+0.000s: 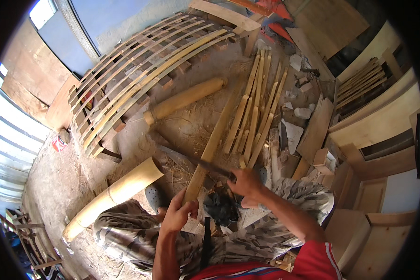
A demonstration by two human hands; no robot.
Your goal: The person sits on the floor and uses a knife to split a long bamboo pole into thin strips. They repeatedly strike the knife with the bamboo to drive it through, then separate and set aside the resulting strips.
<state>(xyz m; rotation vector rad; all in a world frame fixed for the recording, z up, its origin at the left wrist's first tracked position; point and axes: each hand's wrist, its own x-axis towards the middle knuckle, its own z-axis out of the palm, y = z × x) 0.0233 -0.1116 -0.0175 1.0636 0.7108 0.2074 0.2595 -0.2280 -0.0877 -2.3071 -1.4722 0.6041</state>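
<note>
My left hand [176,212] is closed around the near end of a long split bamboo piece [213,142], which slants away from me over the floor. In my right hand [248,184] is the handle of a machete [214,169]. Its long dark blade points left and crosses the bamboo piece a little beyond my left hand. Whether the edge touches the bamboo, I cannot tell. Just right of that piece lies a bundle of thin bamboo strips [253,112]. A dark crumpled bag [220,207] sits between my legs.
A thick bamboo half [112,195] rests by my left knee, and a bamboo pole [186,100] lies farther off. Behind stands a rack of parallel slats [149,60] on blocks. Stone rubble [291,135] and wooden furniture frames [375,116] line the right side. A can [60,140] stands far left.
</note>
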